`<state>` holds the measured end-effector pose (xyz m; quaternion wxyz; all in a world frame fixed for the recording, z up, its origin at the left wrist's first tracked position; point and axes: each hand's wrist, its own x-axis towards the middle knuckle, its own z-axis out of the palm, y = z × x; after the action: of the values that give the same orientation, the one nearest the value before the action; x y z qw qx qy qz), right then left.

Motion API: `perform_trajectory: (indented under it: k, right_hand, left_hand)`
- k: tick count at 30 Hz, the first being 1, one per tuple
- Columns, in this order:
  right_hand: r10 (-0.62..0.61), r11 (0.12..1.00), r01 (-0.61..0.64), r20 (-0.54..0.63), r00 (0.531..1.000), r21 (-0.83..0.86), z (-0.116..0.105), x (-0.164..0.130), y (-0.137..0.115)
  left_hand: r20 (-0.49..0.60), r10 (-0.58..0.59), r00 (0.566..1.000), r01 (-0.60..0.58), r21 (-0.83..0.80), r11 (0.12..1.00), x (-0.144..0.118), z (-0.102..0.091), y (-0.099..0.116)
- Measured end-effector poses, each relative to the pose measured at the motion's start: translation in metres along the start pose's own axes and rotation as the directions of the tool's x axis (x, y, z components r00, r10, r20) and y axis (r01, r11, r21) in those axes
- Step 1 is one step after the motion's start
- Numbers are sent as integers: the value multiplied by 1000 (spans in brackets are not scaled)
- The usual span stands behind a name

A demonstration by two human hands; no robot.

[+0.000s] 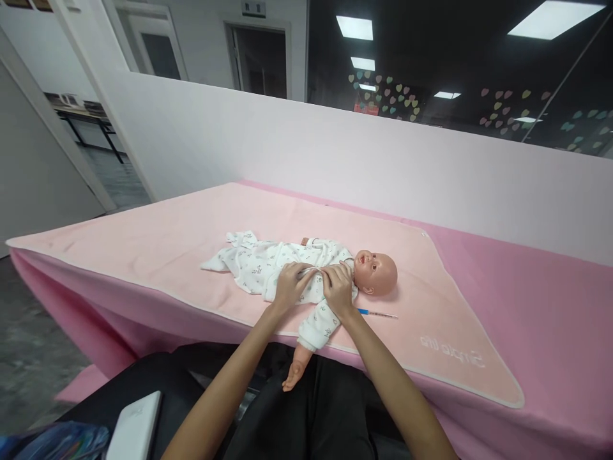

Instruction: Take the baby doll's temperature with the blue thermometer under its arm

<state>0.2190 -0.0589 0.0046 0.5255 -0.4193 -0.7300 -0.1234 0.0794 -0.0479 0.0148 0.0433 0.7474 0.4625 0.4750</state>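
A baby doll (377, 273) lies on its back, head to the right, dressed in a white patterned baby outfit (256, 259). Over its chest my left hand (293, 282) pinches the front edge of the outfit. Close beside it, my right hand (338, 287) also has its fingers closed on the cloth near the doll's neck. The fingertips of both hands nearly meet, and any fastener there is too small to make out. One doll arm (297, 364) hangs over the table's front edge toward my lap. Behind my right wrist lies a thin thermometer-like stick (380, 314) with a blue end.
A peach mat (158, 223) covers much of the table, over a pink cloth (541, 300). Behind stands a low white partition (297, 147) with dark glass above. A white box-like device (134, 428) rests at the lower left by my leg.
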Motion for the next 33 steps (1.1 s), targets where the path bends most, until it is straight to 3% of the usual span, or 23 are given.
perform_trajectory:
  k: [6, 11, 20, 24, 33]
  right_hand:
    - [55, 997, -54, -24, 998, 51, 3, -4, 1]
    - [58, 996, -56, -33, 998, 76, 2, -3, 2]
    - [73, 992, -66, -59, 996, 108, 2, -3, 4]
    - [86, 989, -77, -70, 994, 124, 2, -4, 4]
    - [80, 994, -74, -75, 994, 81, -1, -3, 0]
  left_hand:
    - [-105, 163, 981, -127, 285, 950, -1, -15, -18]
    - [-87, 161, 983, -130, 288, 949, -5, -24, -24]
    - [-107, 240, 965, -183, 386, 904, -9, -19, -21]
    - [-126, 263, 957, -207, 343, 916, -11, -21, -19]
    - [-237, 157, 959, -125, 145, 982, -15, -29, -23]
